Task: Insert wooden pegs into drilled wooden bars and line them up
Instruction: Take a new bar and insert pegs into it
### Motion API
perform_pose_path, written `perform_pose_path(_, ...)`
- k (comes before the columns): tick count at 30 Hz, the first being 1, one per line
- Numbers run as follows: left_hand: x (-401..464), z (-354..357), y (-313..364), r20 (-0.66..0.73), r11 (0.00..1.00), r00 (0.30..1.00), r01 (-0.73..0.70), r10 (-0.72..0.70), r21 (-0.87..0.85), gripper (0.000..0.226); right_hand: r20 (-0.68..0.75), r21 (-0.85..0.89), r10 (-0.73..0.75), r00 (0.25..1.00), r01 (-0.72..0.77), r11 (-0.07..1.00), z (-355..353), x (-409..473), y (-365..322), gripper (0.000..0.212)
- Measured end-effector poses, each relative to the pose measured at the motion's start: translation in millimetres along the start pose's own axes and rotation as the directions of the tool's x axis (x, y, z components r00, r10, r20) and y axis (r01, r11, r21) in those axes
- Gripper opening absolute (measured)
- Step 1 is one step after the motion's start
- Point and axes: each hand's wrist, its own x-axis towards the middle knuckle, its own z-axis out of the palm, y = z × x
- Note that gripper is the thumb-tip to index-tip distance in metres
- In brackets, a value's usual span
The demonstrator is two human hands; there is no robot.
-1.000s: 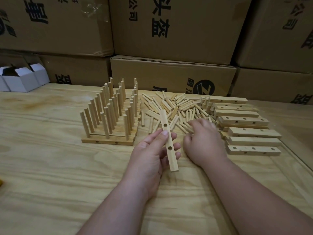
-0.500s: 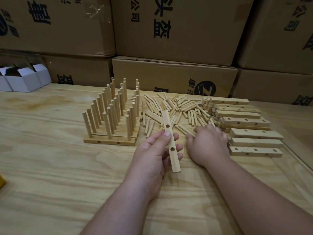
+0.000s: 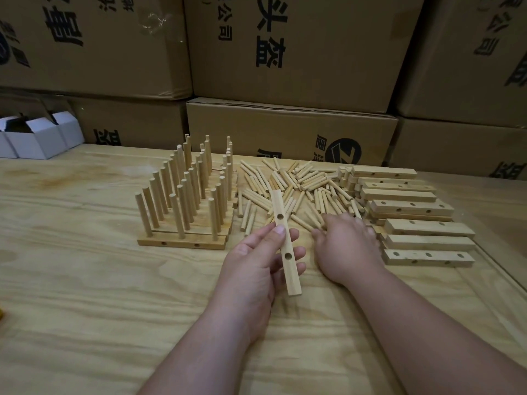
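Stacked cartons (image 3: 285, 52) behind the table (image 3: 71, 280), printed in black, filling the whole back. Plywood table itself running wide under everything. Far left of the pegs (image 3: 299, 183), white boxes (image 3: 34, 138) at the table's back edge, flaps up. Just left of the pegs, finished bars (image 3: 182, 240) lined up side by side, dowels standing upright in rows, nearest bar showing two side holes. Just right of the pegs, blank bars (image 3: 427, 232) lying flat one behind another, some with holes showing on top or front, a few overlapping at the far end. Pegs in the middle, a loose scatter lying every which way, touching the blank bars on the right side. Near edge of the pegs: right hand (image 3: 348, 246) palm down, fingers curled into the scatter, knuckles up; whether anything is caught underneath, cannot tell. Just left of that, left hand (image 3: 256, 269) lifted clear of the table, thumb on top and fingers beneath, clamped round one bar (image 3: 285, 240). That bar pointing away, far end over the pegs, near end sticking out past the palm, two holes facing up, one just beyond the thumb tip and one between the fingers.
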Motion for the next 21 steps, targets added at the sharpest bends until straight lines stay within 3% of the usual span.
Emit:
perform_pose_path(4,-0.4,0.3,0.6,-0.001,1.0,1.0,-0.01,0.01,0.0,0.05,-0.042,0.032,-0.052,0.998,0.053,0.998,1.6,0.3,2.0,0.028)
perform_pose_path(13,-0.9,1.0,0.9,-0.027,1.0,1.0,-0.015,0.014,-0.02,0.026,-0.186,0.184,-0.141,0.972,0.176,0.967,-5.5,-0.5,3.3,0.012)
perform_pose_path(17,-0.2,2.5,1.3,-0.031,0.999,0.999,-0.033,0.032,-0.034,0.037,-0.254,0.259,-0.192,0.948,0.258,0.931,-11.8,-7.9,3.3,0.013)
perform_pose_path(21,-0.6,2.0,0.9,-0.057,0.999,0.998,-0.025,0.024,-0.025,0.035,-0.189,0.288,-0.22,0.957,0.268,0.92,-16.6,-21.6,2.1,0.007)
